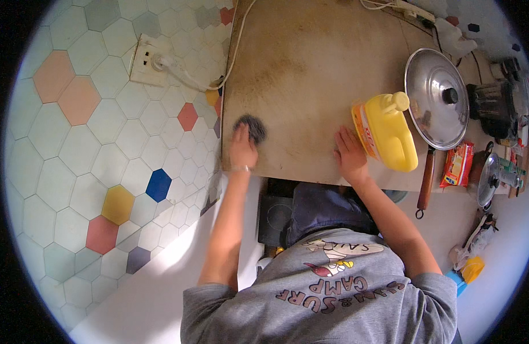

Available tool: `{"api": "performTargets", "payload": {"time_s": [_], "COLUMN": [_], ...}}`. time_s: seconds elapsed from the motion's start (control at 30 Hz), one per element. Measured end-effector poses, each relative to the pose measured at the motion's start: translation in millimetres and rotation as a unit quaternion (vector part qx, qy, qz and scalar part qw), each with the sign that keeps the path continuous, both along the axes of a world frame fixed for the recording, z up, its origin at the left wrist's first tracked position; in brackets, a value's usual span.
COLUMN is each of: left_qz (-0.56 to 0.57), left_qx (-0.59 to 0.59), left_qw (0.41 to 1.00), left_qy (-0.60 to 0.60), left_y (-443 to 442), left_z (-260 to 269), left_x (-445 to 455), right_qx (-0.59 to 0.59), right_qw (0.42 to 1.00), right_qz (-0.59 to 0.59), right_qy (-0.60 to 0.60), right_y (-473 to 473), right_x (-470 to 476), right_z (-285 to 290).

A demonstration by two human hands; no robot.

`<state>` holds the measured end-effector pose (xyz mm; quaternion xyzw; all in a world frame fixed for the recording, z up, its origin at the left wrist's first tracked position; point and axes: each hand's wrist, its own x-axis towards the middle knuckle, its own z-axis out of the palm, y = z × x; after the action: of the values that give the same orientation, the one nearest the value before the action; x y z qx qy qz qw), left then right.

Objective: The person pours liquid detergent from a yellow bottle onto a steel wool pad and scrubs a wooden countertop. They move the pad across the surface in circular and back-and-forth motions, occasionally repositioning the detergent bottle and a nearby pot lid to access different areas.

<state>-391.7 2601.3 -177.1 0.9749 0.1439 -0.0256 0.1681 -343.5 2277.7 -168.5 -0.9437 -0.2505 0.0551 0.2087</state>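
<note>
My left hand (243,148) presses a dark scouring pad (256,128), blurred at its edges, onto the countertop (299,107) near its left front corner. Brown stains mark the countertop's surface, darkest beyond the pad. My right hand (350,152) lies palm down on the counter near the front edge, fingers spread, holding nothing. Just right of its fingers a yellow plastic jug (391,133) with a handle and cap stands on the counter. Whether the right fingers touch the jug is hard to tell.
A pan under a steel lid (436,99) sticks its wooden handle (426,180) past the front edge. Beyond it are a red packet (458,164) and a smaller glass lid (489,179). A white cord (238,51) runs along the wall edge to a socket (148,62).
</note>
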Motion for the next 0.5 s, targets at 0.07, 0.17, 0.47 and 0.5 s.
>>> {"api": "performTargets", "payload": {"time_s": [0.07, 0.17, 0.47, 0.5], "left_qz": [-0.018, -0.022, -0.014, -0.021], "left_qx": [-0.008, -0.015, 0.008, -0.005], "left_qw": [1.000, 1.000, 1.000, 1.000], "left_qy": [-0.003, -0.009, -0.003, 0.002], "left_y": [-5.1, 7.0, -7.0, -13.1], "left_z": [0.5, 1.2, -4.9, -3.2], "left_x": [-18.6, 0.8, 8.1, -7.4], "right_qx": [0.003, 0.005, 0.004, 0.001], "right_qw": [1.000, 1.000, 1.000, 1.000], "right_qz": [-0.005, 0.000, 0.001, 0.004], "right_qy": [0.008, -0.003, -0.020, -0.014], "right_y": [1.0, 2.6, 1.9, 0.7], "right_x": [-4.6, -2.3, -2.3, -3.8], "right_z": [0.5, -0.4, -0.1, -0.9]}}
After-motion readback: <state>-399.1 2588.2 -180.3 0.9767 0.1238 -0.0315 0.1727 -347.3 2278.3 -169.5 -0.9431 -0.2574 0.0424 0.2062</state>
